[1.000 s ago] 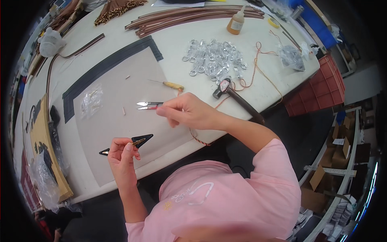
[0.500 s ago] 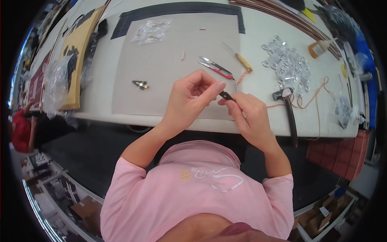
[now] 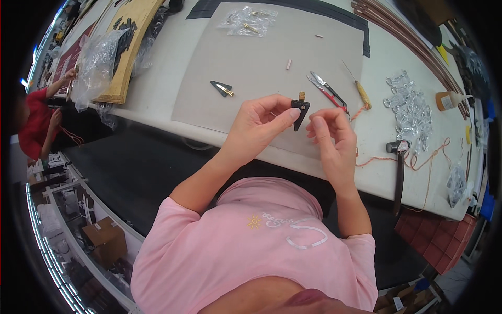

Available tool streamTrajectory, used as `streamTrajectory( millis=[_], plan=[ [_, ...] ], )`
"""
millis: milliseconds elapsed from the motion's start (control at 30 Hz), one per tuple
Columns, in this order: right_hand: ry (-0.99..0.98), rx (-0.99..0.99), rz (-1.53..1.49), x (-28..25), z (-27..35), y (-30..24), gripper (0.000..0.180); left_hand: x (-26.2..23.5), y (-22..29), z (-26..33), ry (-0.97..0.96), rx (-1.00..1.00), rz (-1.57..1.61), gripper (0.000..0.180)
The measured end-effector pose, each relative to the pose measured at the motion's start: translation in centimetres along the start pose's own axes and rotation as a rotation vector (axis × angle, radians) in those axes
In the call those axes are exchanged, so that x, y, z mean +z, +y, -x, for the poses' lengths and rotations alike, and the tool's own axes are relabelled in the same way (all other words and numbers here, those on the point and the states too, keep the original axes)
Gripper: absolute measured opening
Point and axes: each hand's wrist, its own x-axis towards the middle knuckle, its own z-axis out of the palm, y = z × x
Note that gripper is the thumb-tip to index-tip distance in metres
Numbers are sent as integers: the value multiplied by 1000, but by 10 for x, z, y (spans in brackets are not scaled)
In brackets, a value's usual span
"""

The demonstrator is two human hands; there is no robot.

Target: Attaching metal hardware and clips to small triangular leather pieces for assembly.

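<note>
My left hand [image 3: 266, 116] pinches a black triangular leather tab [image 3: 299, 116] between thumb and fingers, above the front part of the grey mat. The tab hangs point down, with a small round rivet on its face and a brass-coloured fitting at its top. Just right of it, apart from the tab, is my right hand [image 3: 333, 135], its fingers loosely curled and nothing visible in them. A second dark triangular tab [image 3: 223, 88] with gold-coloured metal lies on the mat to the left. Red-handled snips [image 3: 328, 90] lie beyond my right hand.
An awl [image 3: 361, 94] with a yellow handle lies beside the snips. On the right are a heap of metal clasps [image 3: 410, 110], a hammer [image 3: 400, 162], orange cord [image 3: 434, 159] and an amber bottle [image 3: 448, 100]. A bag of brass parts [image 3: 248, 22] lies far back. A person in red [image 3: 36, 120] stands left.
My right hand has come off the black tab and opened. My left hand has turned the tab so its face and brass-coloured fitting show. The view has shifted left.
</note>
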Motion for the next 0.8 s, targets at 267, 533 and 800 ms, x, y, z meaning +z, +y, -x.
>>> streamTrajectory(
  millis=[267, 533, 800],
  plan=[
    [-3, 39, -154, 4, -6, 4, 18, -5, -3, 8, -25, 4, -38, 15],
    [-97, 98, -161, 1, -2, 3, 14, -13, -1, 11, -88, -107, 17, 15],
    [-108, -97, 180, -1, 3, -1, 7, -15, -18, 15, -117, -141, 156, 15]
  ],
)
